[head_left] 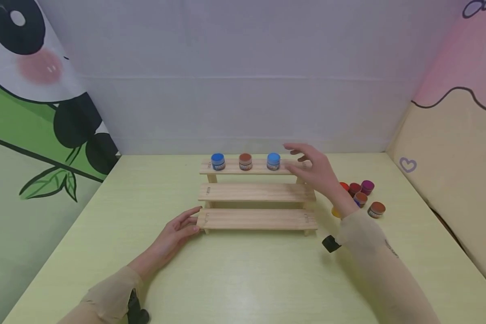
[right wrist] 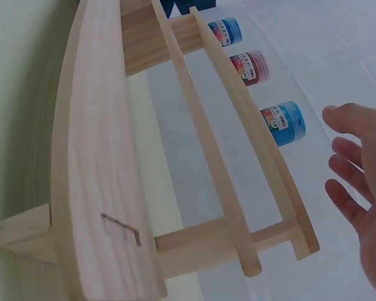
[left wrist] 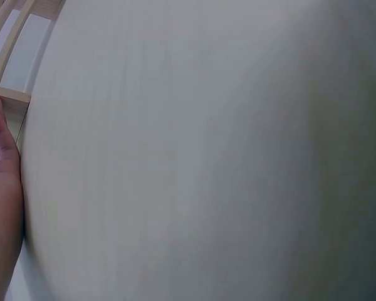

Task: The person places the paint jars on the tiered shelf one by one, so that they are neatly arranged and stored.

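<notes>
A three-step wooden rack [head_left: 257, 192] stands on the table. Along its top step sit three small paint jars: a dark blue one [head_left: 218, 161] at the left, a brown one [head_left: 245, 162] in the middle and a light blue one [head_left: 273, 161] towards the right. My right hand [head_left: 313, 168] is over the top step's right end, fingers spread and holding nothing, just right of the light blue jar; the right wrist view shows a gap between them. With its fingertips, my left hand [head_left: 180, 231] touches the left end of the lowest step.
Several more paint jars stand on the table right of the rack, partly hidden by my right forearm; a purple one [head_left: 367, 187] and a brown-lidded one [head_left: 376, 209] show plainly. A pale wall [head_left: 243, 112] rises behind the table [head_left: 251, 279], with printed cloth at both sides.
</notes>
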The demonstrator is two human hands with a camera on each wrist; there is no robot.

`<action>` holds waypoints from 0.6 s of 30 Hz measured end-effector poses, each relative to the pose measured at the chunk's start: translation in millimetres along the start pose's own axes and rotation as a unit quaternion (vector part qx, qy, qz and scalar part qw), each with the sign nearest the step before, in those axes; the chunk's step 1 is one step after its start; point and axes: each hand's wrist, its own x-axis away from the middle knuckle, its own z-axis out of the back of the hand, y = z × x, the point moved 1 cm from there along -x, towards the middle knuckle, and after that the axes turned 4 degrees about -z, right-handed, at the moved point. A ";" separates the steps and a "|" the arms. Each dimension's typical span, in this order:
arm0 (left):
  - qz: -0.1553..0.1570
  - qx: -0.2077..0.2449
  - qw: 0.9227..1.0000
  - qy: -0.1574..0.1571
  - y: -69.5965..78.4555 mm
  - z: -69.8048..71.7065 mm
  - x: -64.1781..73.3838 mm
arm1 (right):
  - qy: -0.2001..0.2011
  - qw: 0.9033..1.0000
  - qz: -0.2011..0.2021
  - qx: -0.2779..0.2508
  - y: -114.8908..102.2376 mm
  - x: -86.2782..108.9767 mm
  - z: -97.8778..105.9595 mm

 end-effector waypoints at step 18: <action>-0.002 -0.001 1.000 -0.002 -0.3 0.0 0.0 | 0.094 0.993 0.060 0.024 12.2 37.5 31.9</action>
